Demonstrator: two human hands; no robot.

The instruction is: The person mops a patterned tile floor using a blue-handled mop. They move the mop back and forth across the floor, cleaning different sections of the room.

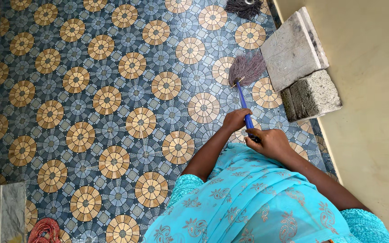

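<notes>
A mop with a blue handle (242,101) and a purplish-grey stringy head (247,69) rests on the patterned tile floor (113,99). My left hand (235,119) grips the handle farther down the shaft, toward the mop head. My right hand (270,142) is closed on the handle's near end, close to my body. The mop head lies on the tiles right beside a grey stone slab (293,49). My turquoise patterned garment (248,202) fills the lower middle.
A rough concrete block (314,95) sits under the slab against the beige wall (374,112) at right. A second dark mop head (244,6) lies at the top edge. A grey slab (1,213) and red cord (43,230) are at lower left.
</notes>
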